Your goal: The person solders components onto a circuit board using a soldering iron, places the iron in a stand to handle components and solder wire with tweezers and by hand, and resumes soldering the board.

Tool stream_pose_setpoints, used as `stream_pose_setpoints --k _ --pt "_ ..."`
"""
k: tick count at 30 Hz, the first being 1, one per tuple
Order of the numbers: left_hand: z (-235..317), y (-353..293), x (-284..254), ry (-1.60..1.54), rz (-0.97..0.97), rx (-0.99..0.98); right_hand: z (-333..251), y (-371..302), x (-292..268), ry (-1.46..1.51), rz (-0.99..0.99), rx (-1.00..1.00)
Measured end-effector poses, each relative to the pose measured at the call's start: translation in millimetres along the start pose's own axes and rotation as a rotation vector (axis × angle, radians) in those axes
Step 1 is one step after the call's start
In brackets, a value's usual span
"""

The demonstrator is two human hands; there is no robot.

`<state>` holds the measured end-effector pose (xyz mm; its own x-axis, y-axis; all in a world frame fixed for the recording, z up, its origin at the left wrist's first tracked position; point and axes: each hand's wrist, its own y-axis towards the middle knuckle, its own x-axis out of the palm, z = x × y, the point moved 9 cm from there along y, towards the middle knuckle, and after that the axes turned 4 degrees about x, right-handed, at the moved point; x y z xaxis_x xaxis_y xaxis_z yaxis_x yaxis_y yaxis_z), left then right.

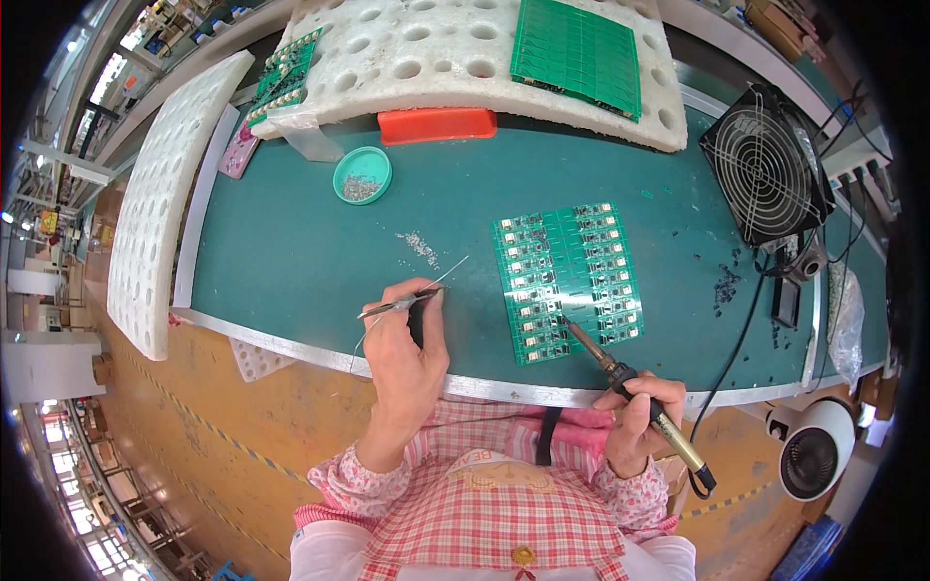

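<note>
My right hand (639, 414) is closed round a soldering iron (668, 431). The iron's tip is at the lower middle of a green panel of small circuit boards (567, 247) lying on the bench; contact with it is hard to make out. To the left of the panel, my left hand (399, 351) pinches a pair of tweezers (386, 308), along with a thin strand of solder wire (455, 268) that sticks out to the upper right. Just beyond that hand lies a scatter of tiny silvery parts (418, 247). More of them fill a round turquoise dish (386, 167).
A red bin (436, 124) stands by a white foam block (446, 48) bearing green boards (581, 53). A black fan (765, 165) is at far right. Small black parts (725, 283) lie near the iron's cord (741, 353). Another foam sheet (170, 203) leans at left.
</note>
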<state>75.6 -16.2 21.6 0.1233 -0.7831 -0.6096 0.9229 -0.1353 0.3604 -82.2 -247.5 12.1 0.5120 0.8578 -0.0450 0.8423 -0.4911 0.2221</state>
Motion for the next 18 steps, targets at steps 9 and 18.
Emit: stream_pose_setpoints --k 9,18 --pt "3.4 0.1 -2.1 0.080 0.020 0.097 -0.2 0.1 -0.1 0.034 0.021 0.012" --pt "4.4 0.2 -2.2 0.062 0.024 0.100 -0.1 -0.4 -1.5 0.022 0.033 -0.012"
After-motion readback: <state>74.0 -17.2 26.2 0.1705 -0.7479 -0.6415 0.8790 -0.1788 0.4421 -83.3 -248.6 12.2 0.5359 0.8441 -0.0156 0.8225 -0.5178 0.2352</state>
